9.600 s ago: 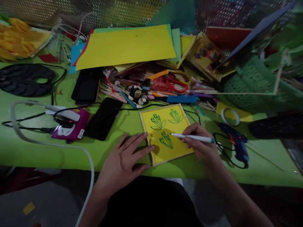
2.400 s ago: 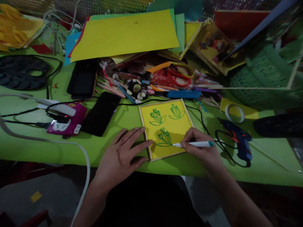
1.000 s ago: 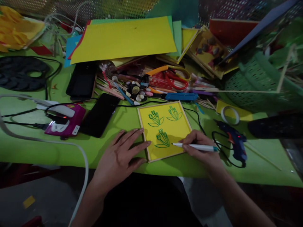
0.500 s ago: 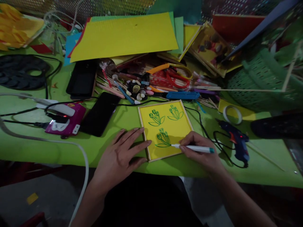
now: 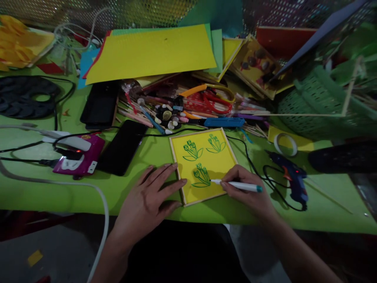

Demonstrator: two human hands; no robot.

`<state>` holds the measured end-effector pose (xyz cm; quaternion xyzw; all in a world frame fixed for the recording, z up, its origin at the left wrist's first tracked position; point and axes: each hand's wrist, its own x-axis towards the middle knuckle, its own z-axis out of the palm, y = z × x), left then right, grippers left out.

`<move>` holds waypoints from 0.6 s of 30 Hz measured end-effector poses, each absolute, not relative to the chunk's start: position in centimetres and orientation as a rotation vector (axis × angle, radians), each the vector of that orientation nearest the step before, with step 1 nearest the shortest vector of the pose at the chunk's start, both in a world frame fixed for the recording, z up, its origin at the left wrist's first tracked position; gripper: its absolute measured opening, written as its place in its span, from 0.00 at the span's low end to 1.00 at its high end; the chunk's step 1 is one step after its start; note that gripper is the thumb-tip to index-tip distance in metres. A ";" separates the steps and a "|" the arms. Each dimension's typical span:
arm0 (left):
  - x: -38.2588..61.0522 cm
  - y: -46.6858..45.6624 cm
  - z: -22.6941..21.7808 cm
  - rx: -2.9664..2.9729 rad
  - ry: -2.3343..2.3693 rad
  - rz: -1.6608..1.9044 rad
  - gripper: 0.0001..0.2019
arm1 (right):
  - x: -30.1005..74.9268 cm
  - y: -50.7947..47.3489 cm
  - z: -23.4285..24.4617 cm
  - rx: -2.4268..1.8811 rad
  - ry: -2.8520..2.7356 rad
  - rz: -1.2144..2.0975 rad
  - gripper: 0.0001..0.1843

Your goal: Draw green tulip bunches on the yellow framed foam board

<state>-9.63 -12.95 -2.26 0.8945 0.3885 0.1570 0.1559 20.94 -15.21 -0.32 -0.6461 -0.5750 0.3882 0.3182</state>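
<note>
A yellow square panel (image 5: pixel 219 169) with a thin pale wooden border lies on the green table. Three green tulip drawings (image 5: pixel 201 175) are on it, two at the top and one below. My right hand (image 5: pixel 246 190) pinches a white marker with a teal end (image 5: pixel 244 186), its tip at the lower drawing's stems. My left hand (image 5: pixel 156 192) lies with fingers spread at the panel's left edge, a fingertip over the border.
Left of the panel are a dark phone (image 5: pixel 123 147) and a magenta power strip (image 5: pixel 79 157). A glue gun (image 5: pixel 291 177) and tape roll (image 5: pixel 285 144) lie right. Behind are scissors (image 5: pixel 216 100), a blue cutter (image 5: pixel 224 122), yellow sheets (image 5: pixel 153 53) and a green basket (image 5: pixel 312 98).
The whole view has shifted slightly. The marker tip has moved up a little from the base of the lower drawing's stems, along its right side. My left hand stays at the panel's edge.
</note>
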 end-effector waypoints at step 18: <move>-9.7 -12.7 -2.2 2.602 1.086 0.453 0.24 | 20.2 -14.6 -0.7 -1.706 -1.334 0.932 0.11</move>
